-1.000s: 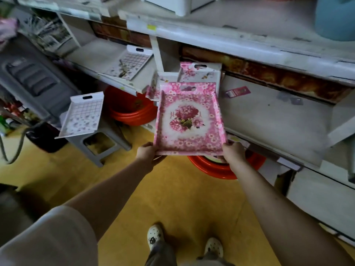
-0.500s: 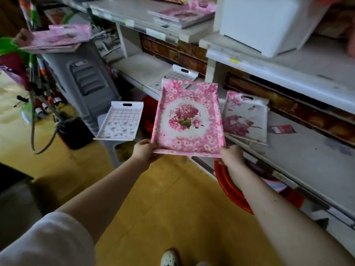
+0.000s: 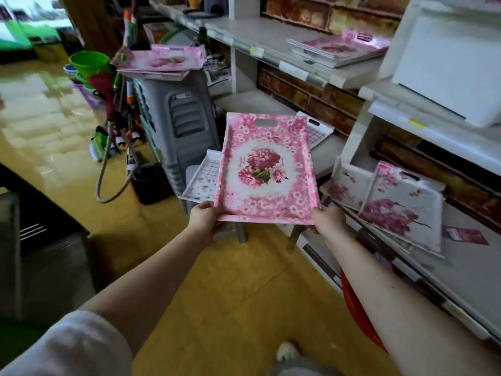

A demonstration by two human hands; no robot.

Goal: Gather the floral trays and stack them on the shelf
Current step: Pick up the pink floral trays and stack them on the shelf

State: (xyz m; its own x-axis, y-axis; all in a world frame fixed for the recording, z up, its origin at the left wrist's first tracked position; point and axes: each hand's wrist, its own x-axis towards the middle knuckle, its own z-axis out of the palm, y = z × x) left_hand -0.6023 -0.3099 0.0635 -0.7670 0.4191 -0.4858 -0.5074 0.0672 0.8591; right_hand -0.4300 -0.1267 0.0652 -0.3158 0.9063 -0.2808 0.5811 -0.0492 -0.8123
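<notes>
**Hidden, cropped and unreadable parts**

The pink tray hides the fingers of the left hand and right hand beneath it, most of the checked tray at its nine o'clock and part of a second checked tray at its two o'clock. The white box at one o'clock runs off the frame; the shelf labels are too small to read.

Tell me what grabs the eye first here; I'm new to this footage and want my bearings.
The pink floral tray stands out at centre, gripped at its near corners by the left hand and right hand. To its right, white blossom-print trays lie tilted on the lower shelf, and a stack of pink trays rests on the upper shelf behind.
</notes>
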